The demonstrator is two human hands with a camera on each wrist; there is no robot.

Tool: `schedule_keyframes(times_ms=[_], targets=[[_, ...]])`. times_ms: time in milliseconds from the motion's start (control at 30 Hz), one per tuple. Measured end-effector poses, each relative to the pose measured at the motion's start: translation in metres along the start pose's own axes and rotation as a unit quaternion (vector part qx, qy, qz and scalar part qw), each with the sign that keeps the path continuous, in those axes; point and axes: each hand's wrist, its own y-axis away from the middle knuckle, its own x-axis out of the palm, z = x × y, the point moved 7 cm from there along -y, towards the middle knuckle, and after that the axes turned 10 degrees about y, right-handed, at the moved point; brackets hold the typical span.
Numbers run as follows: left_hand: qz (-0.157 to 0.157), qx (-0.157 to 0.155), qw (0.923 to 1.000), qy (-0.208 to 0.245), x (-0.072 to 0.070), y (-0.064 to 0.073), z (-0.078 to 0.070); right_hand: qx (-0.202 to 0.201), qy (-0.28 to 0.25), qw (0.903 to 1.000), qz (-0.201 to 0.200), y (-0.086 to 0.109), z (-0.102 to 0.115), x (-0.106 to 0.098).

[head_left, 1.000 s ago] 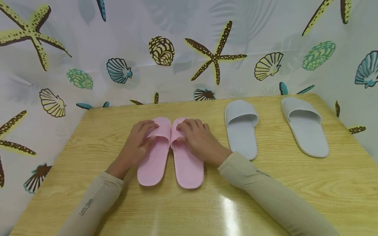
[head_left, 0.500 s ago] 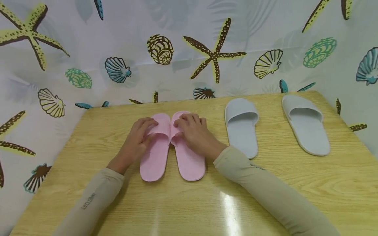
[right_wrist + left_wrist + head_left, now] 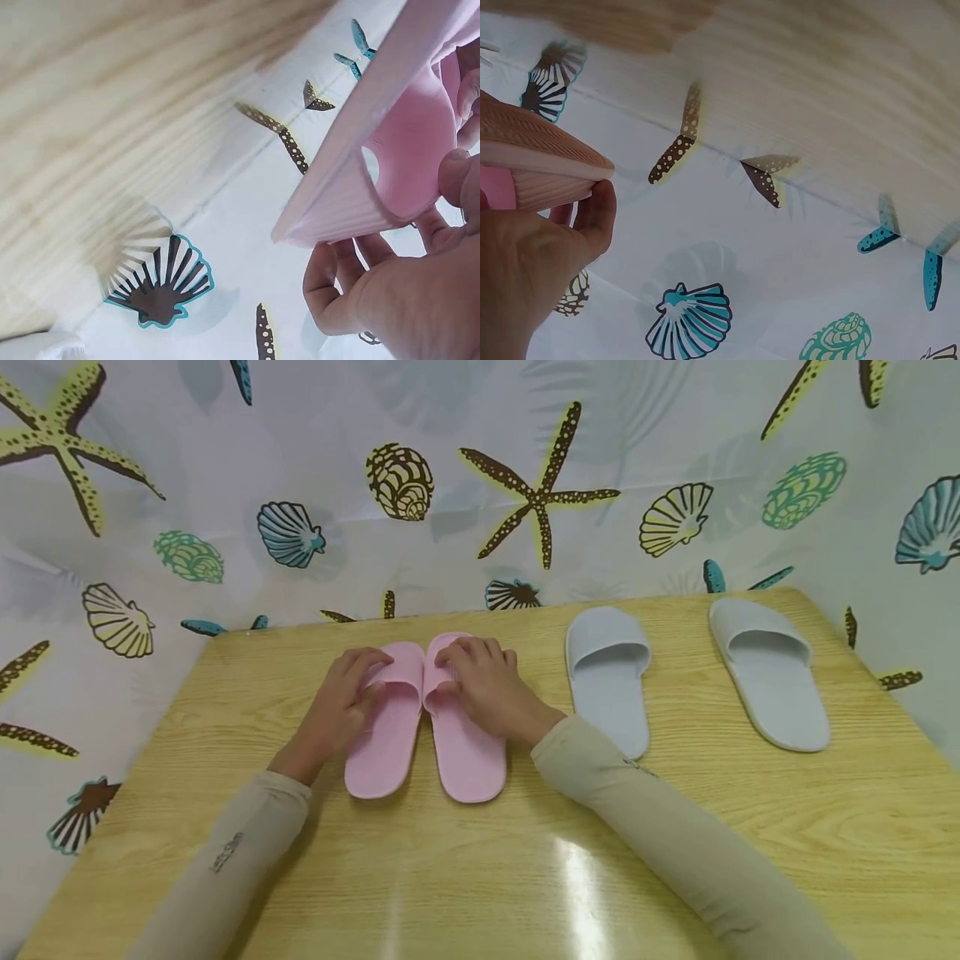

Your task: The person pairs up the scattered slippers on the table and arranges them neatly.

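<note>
Side by side in the head view are two pink open-toed slippers, toes away from me and their front parts touching. My left hand (image 3: 336, 708) grips the left pink slipper (image 3: 384, 752) by its ribbed strap, fingers over the top and thumb at the opening. On the right pink slipper (image 3: 470, 760) my right hand (image 3: 491, 692) has the same kind of hold, thumb by the strap's edge. In the right wrist view the pink sole (image 3: 360, 120) slants and appears raised off the table. Left wrist view: fingers curl along the strap (image 3: 555, 187).
To the right, a white slipper (image 3: 609, 693) lies near my right forearm, and a second white slipper (image 3: 780, 693) lies farther right, turned at an angle. The wooden table (image 3: 465, 877) meets a backdrop (image 3: 330, 427) printed with shells and starfish.
Both hands have carried the pink slippers together a short way toward the backdrop. Their grip looks the same throughout. The white slippers have stayed where they were.
</note>
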Motion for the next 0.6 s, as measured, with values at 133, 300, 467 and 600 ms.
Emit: schedule_keyframes(times_ms=[133,300,467,600], targets=[[0.008,-0.006,0.9999,0.013,-0.002,-0.004,0.005,-0.01,0.004,0.9999,-0.004,-0.005,0.001,-0.001],[0.015,-0.025,0.9993,0.022,-0.003,-0.008,0.009,-0.024,0.015,0.9996,0.002,-0.011,0.001,0.002],[0.009,-0.018,0.9997,0.011,-0.007,-0.011,0.013,-0.036,0.028,0.9989,0.004,-0.019,0.001,0.004],[0.013,-0.026,0.9995,0.014,-0.006,-0.015,0.018,-0.034,0.04,0.9986,0.004,-0.022,-0.002,0.004]])
